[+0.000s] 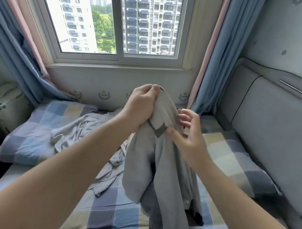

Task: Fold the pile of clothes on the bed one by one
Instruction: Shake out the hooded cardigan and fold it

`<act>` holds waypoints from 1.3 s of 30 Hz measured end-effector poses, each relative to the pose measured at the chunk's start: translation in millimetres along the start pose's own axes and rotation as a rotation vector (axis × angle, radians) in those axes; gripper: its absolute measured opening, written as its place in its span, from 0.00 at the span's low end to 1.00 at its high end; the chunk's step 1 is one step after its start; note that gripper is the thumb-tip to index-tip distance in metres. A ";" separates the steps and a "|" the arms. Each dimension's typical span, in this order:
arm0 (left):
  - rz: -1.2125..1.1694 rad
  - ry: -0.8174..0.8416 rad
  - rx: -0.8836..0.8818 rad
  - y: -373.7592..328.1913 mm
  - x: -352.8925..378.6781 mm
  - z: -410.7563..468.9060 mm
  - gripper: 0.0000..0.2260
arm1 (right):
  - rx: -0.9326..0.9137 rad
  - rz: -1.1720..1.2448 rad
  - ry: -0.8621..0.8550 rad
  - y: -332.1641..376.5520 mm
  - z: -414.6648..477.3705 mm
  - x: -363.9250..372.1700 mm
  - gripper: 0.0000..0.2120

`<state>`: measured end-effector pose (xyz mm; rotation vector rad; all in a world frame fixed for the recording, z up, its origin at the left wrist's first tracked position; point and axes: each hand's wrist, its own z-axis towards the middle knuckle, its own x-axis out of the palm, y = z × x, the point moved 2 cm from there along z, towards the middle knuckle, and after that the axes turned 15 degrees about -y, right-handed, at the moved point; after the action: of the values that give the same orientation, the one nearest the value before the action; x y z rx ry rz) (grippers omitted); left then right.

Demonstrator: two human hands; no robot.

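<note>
A light grey garment [145, 168] with a darker grey V-shaped trim hangs in the air over the bed. My left hand [142, 104] grips its top edge, bunched in a fist, and holds it up. My right hand [186, 135] is at the garment's right side near the trim, fingers spread and loosely bent, thumb touching the cloth. The garment's lower part drapes down onto the bed [112, 217]. Behind my left forearm a pile of pale grey clothes [79, 128] lies crumpled on the checked sheet.
A checked pillow [27, 140] lies at the left under the pile's edge. A padded grey headboard [276, 136] runs along the right. Blue and pink curtains [216, 69] frame the window at the back. A dark object sits at the left edge.
</note>
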<state>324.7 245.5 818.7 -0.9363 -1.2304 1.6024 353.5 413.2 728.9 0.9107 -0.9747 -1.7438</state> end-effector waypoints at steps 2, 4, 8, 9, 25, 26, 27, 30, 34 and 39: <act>-0.102 -0.002 -0.062 -12.4 5.8 3.2 0.13 | 0.169 0.000 0.173 -19.1 -26.2 20.2 0.28; -0.113 -0.029 -0.060 -16.4 4.8 14.8 0.13 | 0.238 -0.055 0.211 -35.7 -33.7 24.7 0.09; 0.071 -0.210 -0.012 8.6 -23.4 54.7 0.11 | 0.269 -0.025 0.269 -38.3 -20.1 5.8 0.09; 0.188 -0.273 0.007 19.7 -32.7 60.7 0.09 | 0.275 0.010 0.255 -34.5 -15.6 0.9 0.12; 0.357 0.349 0.083 104.7 -6.7 -38.9 0.19 | 0.122 -0.006 0.236 -1.7 29.5 -17.7 0.13; 0.323 0.323 0.039 101.2 -5.9 -36.4 0.17 | 0.089 -0.091 0.205 -6.2 35.4 -23.6 0.12; 0.292 0.289 0.002 98.5 -4.4 -34.1 0.15 | 0.072 -0.150 0.154 -10.9 39.4 -30.2 0.10; 0.131 0.161 -0.121 87.4 5.3 -29.6 0.15 | 0.131 -0.083 0.030 -17.4 28.6 -39.2 0.12; 0.030 0.131 -0.099 68.4 17.5 -21.7 0.15 | 0.381 -0.047 0.351 -38.9 -20.6 -18.3 0.08; 0.244 -0.025 -0.005 85.8 -10.5 11.3 0.13 | 0.410 -0.031 0.399 -41.9 -20.2 -19.9 0.23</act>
<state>300.8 222.0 738.2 -1.1075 -1.1725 1.8057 362.8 438.7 686.2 1.4765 -1.0651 -1.3293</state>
